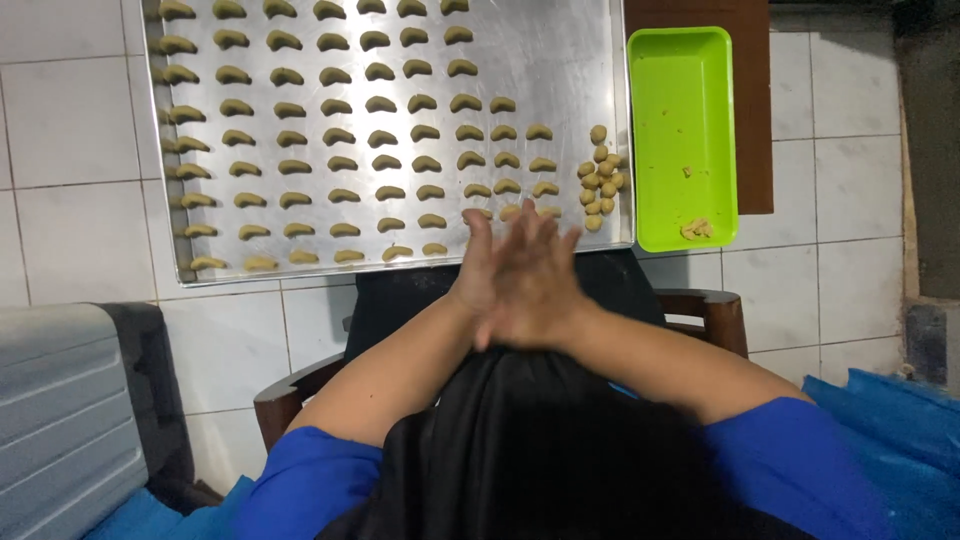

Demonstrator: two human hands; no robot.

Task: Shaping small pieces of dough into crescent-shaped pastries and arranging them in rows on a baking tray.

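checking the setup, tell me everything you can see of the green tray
The green tray is a bright lime, rectangular tub with rounded corners and a raised rim; it looks like plastic. It lies flat, long side running away from the camera, right beside the metal baking sheet, partly on a brown board and partly on white tiles. It is nearly empty: a few dough crumbs near its close end and a speck mid-tray. No hand touches it.
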